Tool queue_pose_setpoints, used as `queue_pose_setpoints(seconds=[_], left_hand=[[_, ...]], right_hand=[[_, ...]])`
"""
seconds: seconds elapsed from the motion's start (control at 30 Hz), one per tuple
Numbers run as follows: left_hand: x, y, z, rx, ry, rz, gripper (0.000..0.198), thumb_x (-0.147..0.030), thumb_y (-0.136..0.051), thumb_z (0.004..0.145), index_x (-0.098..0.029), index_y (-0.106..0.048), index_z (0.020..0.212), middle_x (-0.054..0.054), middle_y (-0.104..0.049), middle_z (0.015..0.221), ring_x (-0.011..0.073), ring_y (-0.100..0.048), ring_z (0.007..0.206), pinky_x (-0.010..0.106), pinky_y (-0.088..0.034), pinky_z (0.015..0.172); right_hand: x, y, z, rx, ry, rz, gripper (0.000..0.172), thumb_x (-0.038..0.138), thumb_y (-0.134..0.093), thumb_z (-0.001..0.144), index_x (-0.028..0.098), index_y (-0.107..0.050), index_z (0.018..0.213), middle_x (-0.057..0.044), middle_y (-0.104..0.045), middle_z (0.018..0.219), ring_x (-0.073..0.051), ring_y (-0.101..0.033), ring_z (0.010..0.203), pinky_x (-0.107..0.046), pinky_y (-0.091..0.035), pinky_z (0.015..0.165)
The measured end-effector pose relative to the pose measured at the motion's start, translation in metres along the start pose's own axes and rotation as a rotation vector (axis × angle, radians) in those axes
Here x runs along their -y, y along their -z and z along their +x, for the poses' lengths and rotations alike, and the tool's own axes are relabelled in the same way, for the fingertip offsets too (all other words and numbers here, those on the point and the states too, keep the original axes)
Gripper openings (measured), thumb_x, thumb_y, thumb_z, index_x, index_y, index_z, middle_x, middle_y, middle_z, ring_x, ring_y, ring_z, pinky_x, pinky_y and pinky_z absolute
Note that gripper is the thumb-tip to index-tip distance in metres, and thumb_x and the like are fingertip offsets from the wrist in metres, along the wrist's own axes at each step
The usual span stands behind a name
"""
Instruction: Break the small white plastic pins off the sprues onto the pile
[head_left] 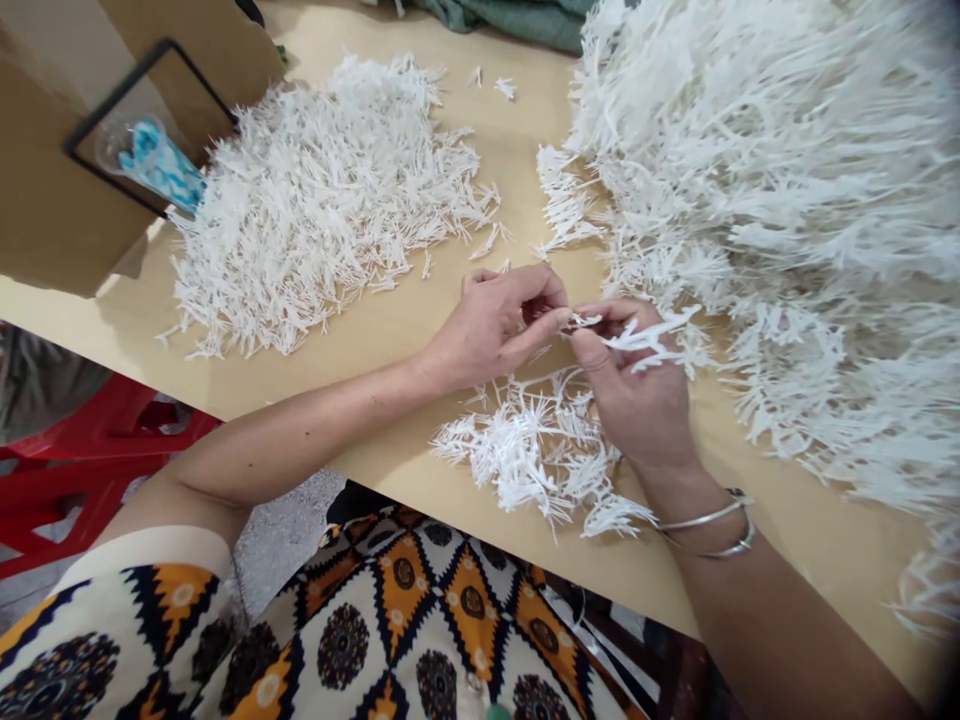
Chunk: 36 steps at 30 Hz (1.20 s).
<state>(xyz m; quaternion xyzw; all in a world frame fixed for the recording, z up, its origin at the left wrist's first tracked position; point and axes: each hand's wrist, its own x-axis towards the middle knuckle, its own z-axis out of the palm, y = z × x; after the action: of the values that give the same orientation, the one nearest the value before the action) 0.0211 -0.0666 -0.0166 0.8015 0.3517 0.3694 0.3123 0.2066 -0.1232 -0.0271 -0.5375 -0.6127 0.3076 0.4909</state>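
Left hand (508,322) is pinching a small white plastic-looking piece (587,320); at its four o'clock, right hand (643,405) is grasping a branching white plastic-looking sprig (651,338), seemingly joining or parting them, next needing a steady pinch.

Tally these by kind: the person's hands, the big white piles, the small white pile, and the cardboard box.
Hands: 2, left hand and right hand
Big white piles: 2, left pile and right pile
Small white pile: 1
Cardboard box: 1
Total: 6
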Motion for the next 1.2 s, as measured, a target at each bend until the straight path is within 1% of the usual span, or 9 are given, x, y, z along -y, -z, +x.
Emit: queue_pose_setpoints(seconds=[0.27,0.5,0.63,0.73,0.8,0.87,0.97,1.1,1.2], left_hand=[[0.003,0.001,0.002,0.037,-0.076,-0.130,0.020,-0.037,-0.054,0.104,-0.019,-0.060,0.095,0.003,-0.069,0.092,0.0103,-0.062,0.081,0.026,-0.052,0.078],[-0.009,-0.009,-0.005,0.044,-0.055,0.369,0.020,-0.025,-0.043,0.108,-0.021,-0.060,0.098,0.002,-0.071,0.098,0.0147,-0.063,0.093,0.038,-0.041,0.100],[-0.008,-0.013,-0.006,0.025,-0.041,0.453,0.024,-0.024,-0.038,0.109,-0.022,-0.059,0.098,0.003,-0.071,0.099,0.0163,-0.062,0.095,0.042,-0.036,0.108],[0.013,-0.002,0.003,-0.070,0.074,0.463,0.019,-0.019,-0.043,0.104,-0.022,-0.058,0.095,0.006,-0.067,0.095,0.0201,-0.062,0.094,0.041,-0.044,0.098],[0.032,0.010,0.009,-0.226,0.181,0.442,0.015,-0.018,-0.046,0.102,-0.023,-0.057,0.094,0.007,-0.065,0.095,0.0211,-0.061,0.091,0.039,-0.048,0.088],[0.048,0.019,0.013,-0.323,0.176,0.416,0.012,-0.018,-0.047,0.103,-0.024,-0.057,0.100,0.007,-0.065,0.099,0.0209,-0.061,0.095,0.039,-0.050,0.089],[0.057,0.023,0.014,-0.349,0.147,0.402,0.012,-0.024,-0.048,0.105,-0.026,-0.057,0.114,0.007,-0.065,0.111,0.0201,-0.063,0.102,0.039,-0.051,0.094],[0.045,0.024,0.011,-0.346,0.030,0.357,0.021,-0.035,-0.049,0.106,-0.024,-0.059,0.121,0.011,-0.061,0.129,0.0223,-0.062,0.118,0.040,-0.051,0.104],[0.028,0.023,0.010,-0.221,-0.157,0.221,0.026,-0.039,-0.047,0.108,-0.021,-0.063,0.118,0.010,-0.068,0.124,0.0210,-0.063,0.122,0.039,-0.049,0.108]], right_hand=[[-0.001,0.002,0.000,0.060,0.006,-0.007,0.011,0.038,-0.068,0.096,0.029,-0.063,0.097,-0.006,-0.071,0.102,-0.024,-0.070,0.097,-0.046,-0.057,0.090],[-0.006,0.006,0.002,0.191,0.065,-0.143,0.016,0.037,-0.056,0.101,0.026,-0.057,0.089,-0.004,-0.062,0.095,-0.024,-0.061,0.097,-0.048,-0.049,0.096],[-0.005,0.009,0.002,0.195,0.075,-0.135,0.018,0.040,-0.057,0.101,0.027,-0.058,0.089,-0.004,-0.062,0.093,-0.023,-0.060,0.094,-0.045,-0.050,0.093],[0.004,0.010,-0.003,0.265,0.089,-0.072,0.015,0.038,-0.056,0.103,0.028,-0.060,0.092,-0.004,-0.064,0.096,-0.022,-0.063,0.095,-0.043,-0.052,0.092],[0.008,0.009,-0.006,0.294,0.083,-0.049,0.013,0.036,-0.056,0.103,0.028,-0.061,0.095,-0.004,-0.066,0.099,-0.021,-0.064,0.097,-0.042,-0.053,0.090],[0.008,0.006,-0.007,0.223,0.049,-0.036,0.012,0.037,-0.058,0.103,0.027,-0.062,0.096,-0.003,-0.066,0.095,-0.020,-0.065,0.091,-0.039,-0.054,0.083],[0.003,0.003,-0.004,0.052,-0.004,0.005,0.013,0.039,-0.064,0.100,0.027,-0.063,0.095,-0.002,-0.067,0.086,-0.018,-0.066,0.081,-0.035,-0.055,0.074],[-0.003,0.003,-0.002,-0.003,-0.071,0.032,0.015,0.040,-0.069,0.097,0.026,-0.065,0.098,0.000,-0.071,0.087,-0.017,-0.070,0.084,-0.034,-0.057,0.080],[-0.002,0.005,-0.001,-0.008,-0.095,0.028,0.016,0.041,-0.071,0.096,0.026,-0.066,0.098,0.000,-0.073,0.087,-0.017,-0.072,0.084,-0.035,-0.058,0.082]])
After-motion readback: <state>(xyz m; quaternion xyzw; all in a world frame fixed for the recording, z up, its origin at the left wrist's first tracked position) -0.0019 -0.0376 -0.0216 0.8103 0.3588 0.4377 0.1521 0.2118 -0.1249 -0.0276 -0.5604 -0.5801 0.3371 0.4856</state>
